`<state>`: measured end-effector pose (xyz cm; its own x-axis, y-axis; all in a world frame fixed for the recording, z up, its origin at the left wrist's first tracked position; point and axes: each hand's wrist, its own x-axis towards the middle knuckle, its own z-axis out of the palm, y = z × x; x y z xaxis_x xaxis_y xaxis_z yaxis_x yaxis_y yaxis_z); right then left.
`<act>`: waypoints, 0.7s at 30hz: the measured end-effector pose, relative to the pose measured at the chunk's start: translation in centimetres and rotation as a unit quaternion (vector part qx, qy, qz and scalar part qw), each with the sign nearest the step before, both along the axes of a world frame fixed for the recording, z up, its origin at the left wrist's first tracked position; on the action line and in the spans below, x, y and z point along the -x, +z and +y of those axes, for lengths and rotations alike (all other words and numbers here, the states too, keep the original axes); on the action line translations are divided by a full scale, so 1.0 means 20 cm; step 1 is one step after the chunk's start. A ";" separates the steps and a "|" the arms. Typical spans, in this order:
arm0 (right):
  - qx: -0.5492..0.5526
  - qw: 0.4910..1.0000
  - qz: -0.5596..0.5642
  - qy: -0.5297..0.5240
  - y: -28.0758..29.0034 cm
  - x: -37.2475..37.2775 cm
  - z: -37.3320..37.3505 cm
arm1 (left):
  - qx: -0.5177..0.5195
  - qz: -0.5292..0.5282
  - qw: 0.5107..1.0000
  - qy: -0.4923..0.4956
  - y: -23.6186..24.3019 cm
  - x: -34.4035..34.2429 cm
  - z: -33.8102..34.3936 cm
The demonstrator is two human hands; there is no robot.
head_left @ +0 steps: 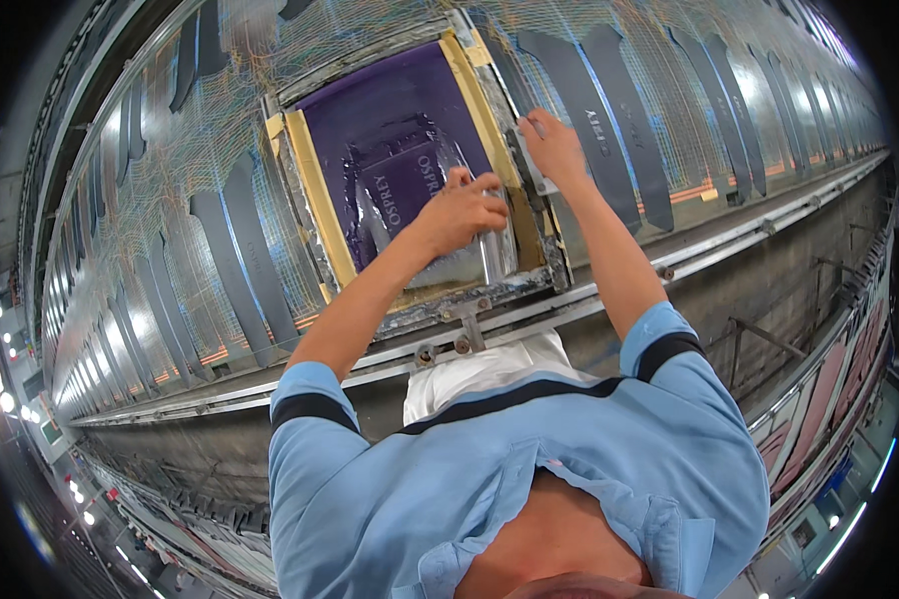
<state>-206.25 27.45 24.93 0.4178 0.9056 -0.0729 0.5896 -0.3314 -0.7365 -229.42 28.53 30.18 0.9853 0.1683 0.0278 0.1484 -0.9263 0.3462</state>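
Toward the right side of the purple, ink-wet mesh (350, 110), a shiny, narrow, metallic-looking squeegee bar (492, 260) stands inside the screen, with its long axis running near to far, roughly along the right strip of yellow tape (469, 85). From my remote view, the left hand (461, 215) is the nearer one: it is closed around the bar's far part, reaching across from the near left, while the near end shows below the fingers. I judge this relation matters most, since the bar lies crosswise to the mesh's left-right span, with most of that span to its left. My right hand (551, 150) lies farther right, outside the mesh, with fingers bent at the right edge of the worn, speckled rectangular frame (410, 317); I cannot tell how firmly they close there. Flat dark-grey cut pieces (584, 100) lie left and right of the frame on the long, line-marked bench (669, 110).
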 end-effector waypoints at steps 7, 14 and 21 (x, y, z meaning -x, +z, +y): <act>-0.085 0.975 -0.077 0.191 0.22 -0.02 0.11 | -0.051 0.023 0.986 0.159 0.18 0.39 0.05; -0.013 0.882 -0.013 0.472 0.39 0.35 0.45 | -0.031 -0.018 0.931 0.363 0.15 0.46 0.35; -0.035 0.868 -0.174 0.464 0.22 0.46 0.54 | -0.025 -0.023 0.917 0.398 0.04 0.43 0.51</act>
